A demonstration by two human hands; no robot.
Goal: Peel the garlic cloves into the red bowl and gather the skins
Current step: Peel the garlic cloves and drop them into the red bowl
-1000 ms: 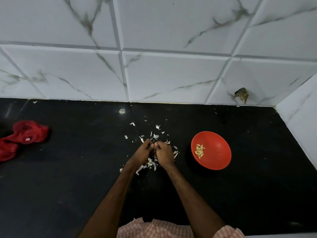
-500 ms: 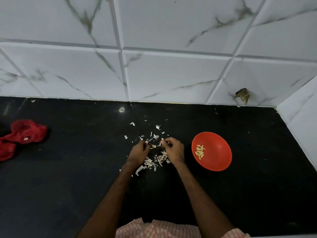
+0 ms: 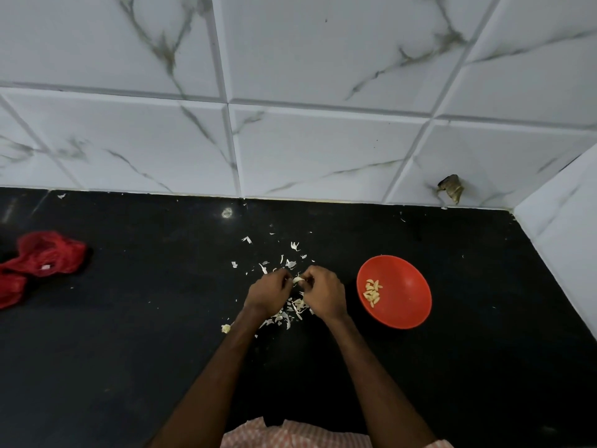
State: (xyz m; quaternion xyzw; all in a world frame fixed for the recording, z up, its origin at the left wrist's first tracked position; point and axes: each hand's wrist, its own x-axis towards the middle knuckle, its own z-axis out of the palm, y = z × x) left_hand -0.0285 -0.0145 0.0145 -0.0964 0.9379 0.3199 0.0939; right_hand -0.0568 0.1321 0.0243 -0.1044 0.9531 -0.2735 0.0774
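Both left hand [image 3: 269, 292] and right hand [image 3: 323, 295] are pinching one small garlic clove [image 3: 298, 280], risking a slip into the skins [image 3: 290, 310].

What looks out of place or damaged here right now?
Garlic skins lie scattered on the black counter left of the red bowl, not yet gathered. A wall tile near the right corner has a ragged hole.
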